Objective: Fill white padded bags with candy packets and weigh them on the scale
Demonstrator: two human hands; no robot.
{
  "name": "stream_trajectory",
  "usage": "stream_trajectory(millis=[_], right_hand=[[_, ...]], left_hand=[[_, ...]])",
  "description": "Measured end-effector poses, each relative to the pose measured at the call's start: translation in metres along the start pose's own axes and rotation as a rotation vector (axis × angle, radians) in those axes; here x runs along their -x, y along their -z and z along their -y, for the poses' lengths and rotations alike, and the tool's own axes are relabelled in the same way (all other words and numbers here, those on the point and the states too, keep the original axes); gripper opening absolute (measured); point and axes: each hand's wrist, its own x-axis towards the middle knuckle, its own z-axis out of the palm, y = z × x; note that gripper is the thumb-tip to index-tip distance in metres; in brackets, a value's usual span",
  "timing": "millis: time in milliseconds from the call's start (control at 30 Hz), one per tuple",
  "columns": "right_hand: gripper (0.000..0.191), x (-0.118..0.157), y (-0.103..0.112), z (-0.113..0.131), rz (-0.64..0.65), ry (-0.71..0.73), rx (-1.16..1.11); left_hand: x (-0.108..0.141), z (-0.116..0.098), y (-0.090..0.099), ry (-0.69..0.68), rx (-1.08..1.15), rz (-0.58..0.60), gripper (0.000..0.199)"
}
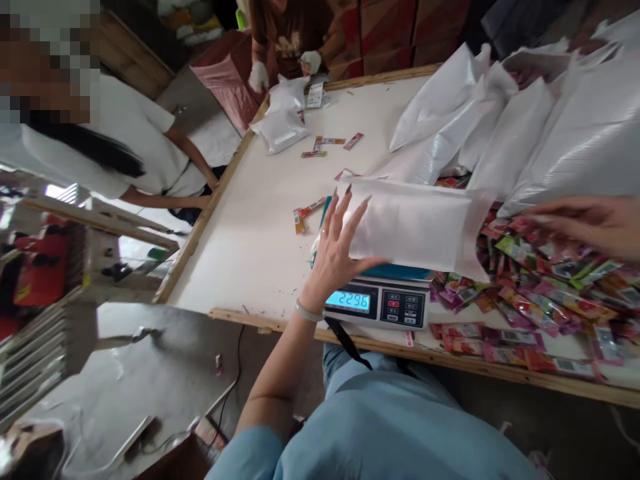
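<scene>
White plastic mailer bag (415, 223) lies on the digital scale (377, 307), mouth end flared to the right, over the candy-like sachets (540, 287). Display digits look like 2296; decimal point unclear.

Left grip (336, 259): fingers spread apart over the bag's left end, thumb along the near edge, not clamped. Right grip (595, 223): over the sachets by the bag mouth, blurred; can't tell if it's closed on anything.

Handling, my read: bag is light to moderate, soft, slick film, no stiffness of its own, so contents could slump. Best hold: gathered film at the mouth, other palm under the body. Sachets look light, slippery, easy to crush; take by the end seals.

Tabletop (240, 220): white sheet, raised wooden edging, stray sachets and scraps. Puffy white bags (440, 107) crowd the far right; two small packed bags (285, 130) sit at the far corner, near a co-worker's gloved hand (259, 78). Another person in a white top (135, 133) is at the left edge. Stacked cartons (387, 33) behind; bare grey floor (185, 340), loose cable.
</scene>
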Motion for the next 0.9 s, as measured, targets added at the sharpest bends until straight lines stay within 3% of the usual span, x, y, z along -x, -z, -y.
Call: stream_trajectory(millis=[100,167,233,400,500,667,800,900], right_hand=[[0.074,-0.001,-0.028,0.050,0.162,0.077,-0.125],[0.050,-0.002,-0.043,0.069,0.153,0.166,-0.024],[0.042,-0.003,-0.054,0.079,0.123,0.187,0.085],[0.074,-0.015,-0.073,0.082,0.027,0.288,0.019],[0.063,-0.033,-0.092,0.084,0.038,0.377,-0.199],[0.050,-0.060,-0.122,0.093,-0.081,0.213,-0.458],[0.011,-0.070,-0.123,0.098,-0.158,0.176,-0.461],[0.013,-0.054,-0.108,0.090,-0.206,0.243,-0.507]], left_hand=[[0.000,-0.001,-0.014,-0.166,-0.128,0.102,0.098],[-0.001,0.005,-0.020,-0.218,-0.196,0.136,0.091],[-0.002,0.014,-0.023,-0.241,-0.231,0.118,0.087],[-0.005,0.028,-0.016,-0.296,-0.217,0.077,0.096],[-0.005,0.024,-0.013,-0.292,-0.187,0.056,0.100],[-0.007,0.018,-0.013,-0.248,-0.141,0.059,0.096],[-0.009,0.019,-0.013,-0.267,-0.129,0.066,0.093],[-0.010,0.018,-0.012,-0.270,-0.118,0.076,0.092]])
